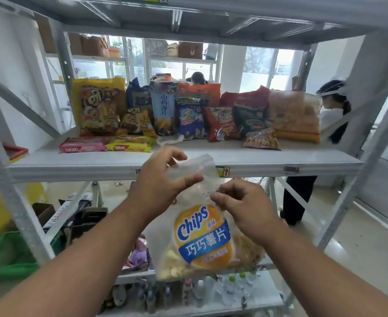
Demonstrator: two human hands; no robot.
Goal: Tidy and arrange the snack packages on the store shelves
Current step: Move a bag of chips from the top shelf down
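the clear chips bag point(202, 236) hangs in the air in front of the shelf edge, below the middle shelf point(280, 156), held up by its crumpled top. the left hand point(163, 179) pinches the upper corner, thumb and fingers curled onto the plastic; the right hand point(238, 202) grips the top just beside it, fingers closed on the film, though how firmly is hard to tell through the glare. i'd say the step is straightening the bag's neck before shelving it. behind it the row of snack packets point(188, 110) stands along the back, with two flat wafer packs point(108, 145) lying in front at the left. bare shelf shows in front of the row, so next it probably wants lifting up and setting there upright, label forward, without toppling the small peanut packet point(260, 139)
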